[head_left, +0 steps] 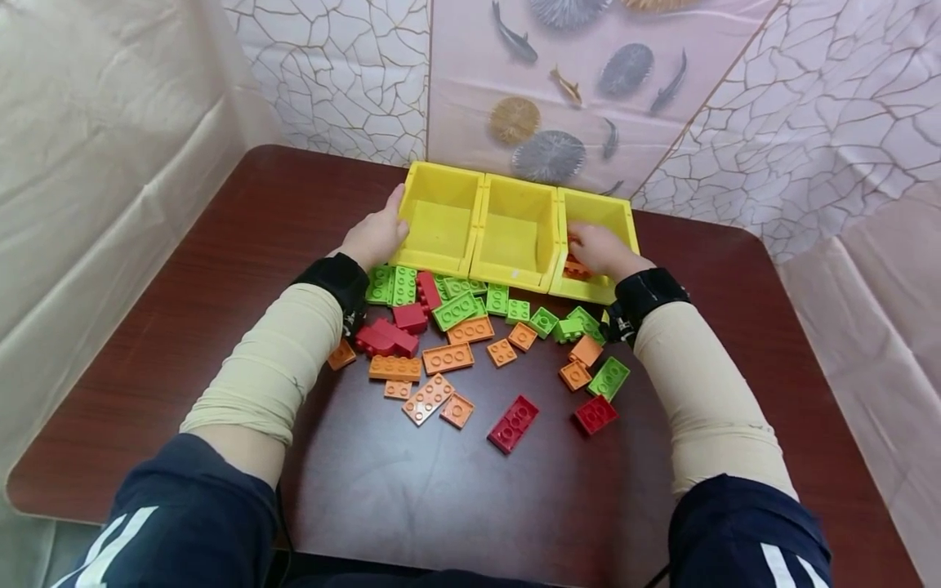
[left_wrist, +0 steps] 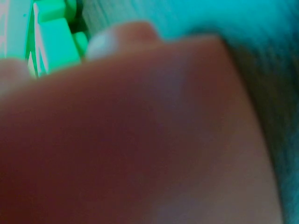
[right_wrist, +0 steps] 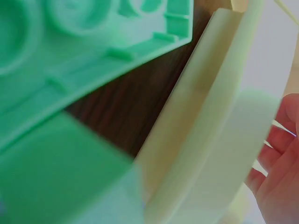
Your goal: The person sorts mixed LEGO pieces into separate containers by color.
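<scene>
A yellow three-compartment bin [head_left: 476,224] stands at the back of the table. My left hand [head_left: 373,235] grips its left end, the thumb up at the rim; the far fingers are hidden in the head view. My right hand [head_left: 599,247] reaches down into the right compartment, where orange bricks [head_left: 576,268] lie by the fingers. I cannot tell whether its fingertips hold one of them. The right wrist view shows these fingers [right_wrist: 282,140] past the pale bin wall [right_wrist: 219,121], bent, their tips partly hidden. Green bricks [left_wrist: 58,44] appear beyond the blurred left hand in the left wrist view.
Along the bin's front lie several green bricks [head_left: 456,310]. Red bricks [head_left: 387,337] sit at the left, orange bricks [head_left: 448,358] in the middle. Nearer the person are two red bricks, one long [head_left: 513,425] and one shorter [head_left: 595,415]. A patterned cloth [head_left: 559,122] hangs behind the table.
</scene>
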### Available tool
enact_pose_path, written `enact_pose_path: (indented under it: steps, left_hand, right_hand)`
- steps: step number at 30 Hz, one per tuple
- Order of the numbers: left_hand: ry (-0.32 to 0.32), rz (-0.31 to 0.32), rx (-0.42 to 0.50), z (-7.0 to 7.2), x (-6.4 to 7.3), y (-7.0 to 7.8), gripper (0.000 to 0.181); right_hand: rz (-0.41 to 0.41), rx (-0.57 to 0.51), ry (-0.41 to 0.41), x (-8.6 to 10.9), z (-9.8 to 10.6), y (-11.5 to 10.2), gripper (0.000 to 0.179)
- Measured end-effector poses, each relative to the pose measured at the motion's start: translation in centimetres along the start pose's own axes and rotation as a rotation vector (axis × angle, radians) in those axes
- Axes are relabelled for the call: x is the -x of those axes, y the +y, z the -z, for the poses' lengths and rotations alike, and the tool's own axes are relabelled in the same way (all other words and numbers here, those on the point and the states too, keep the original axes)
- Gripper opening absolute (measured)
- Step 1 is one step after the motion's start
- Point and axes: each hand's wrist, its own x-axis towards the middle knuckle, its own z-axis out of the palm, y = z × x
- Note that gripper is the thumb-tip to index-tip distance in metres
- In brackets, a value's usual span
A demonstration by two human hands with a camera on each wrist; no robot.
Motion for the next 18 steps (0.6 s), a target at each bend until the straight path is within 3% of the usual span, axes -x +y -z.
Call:
enact_pose_path:
  steps: [5, 11, 18]
  left_hand:
    - [-0.004, -0.023, 0.007, 0.0, -0.1, 0.1, 0.066]
    - [-0.012, -0.023, -0.008, 0.1, -0.3, 0.2, 0.065]
    - [-0.024, -0.005, -0.002, 0.2, -0.1, 0.0, 0.065]
  right_hand:
    - [0.056, 0.002, 0.016, 2.2, 0.2, -0.6, 0.038]
    - [0.131, -0.012, 0.069, 5.1, -0.1, -2.0, 0.026]
    - [0.121, 0.027, 0.074, 7.7, -0.6, -4.3, 0.034]
